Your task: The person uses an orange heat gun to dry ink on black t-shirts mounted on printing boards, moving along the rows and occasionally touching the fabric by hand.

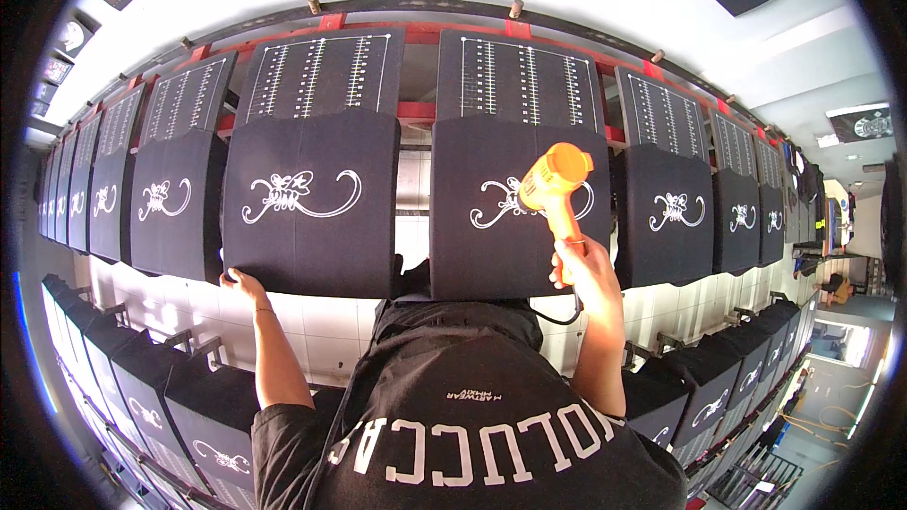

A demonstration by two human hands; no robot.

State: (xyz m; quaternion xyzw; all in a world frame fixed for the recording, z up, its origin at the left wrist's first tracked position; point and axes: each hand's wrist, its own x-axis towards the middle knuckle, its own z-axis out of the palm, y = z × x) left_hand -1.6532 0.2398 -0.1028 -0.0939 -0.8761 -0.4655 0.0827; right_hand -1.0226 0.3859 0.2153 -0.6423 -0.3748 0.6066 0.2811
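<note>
My right hand (584, 269) is closed round the handle of an orange hair dryer (557, 179). The dryer is raised over a black shirt (491, 255) with a white swirling print, hiding part of that print. A dark cord hangs below my right hand. On the other side, my left hand (246, 288) grips the near left corner of a printing board (321, 66) covered by another black shirt (312, 246), its fingers partly hidden at the edge. That shirt lies flat and bears the same white print, fully visible.
More boards with printed black shirts run left and right along a red frame (416, 111). A dark rail (416, 6) with wooden pegs passes behind them. Another row of shirt-covered boards (213, 416) stands at my back. White tiled floor (331, 331) shows between the rows.
</note>
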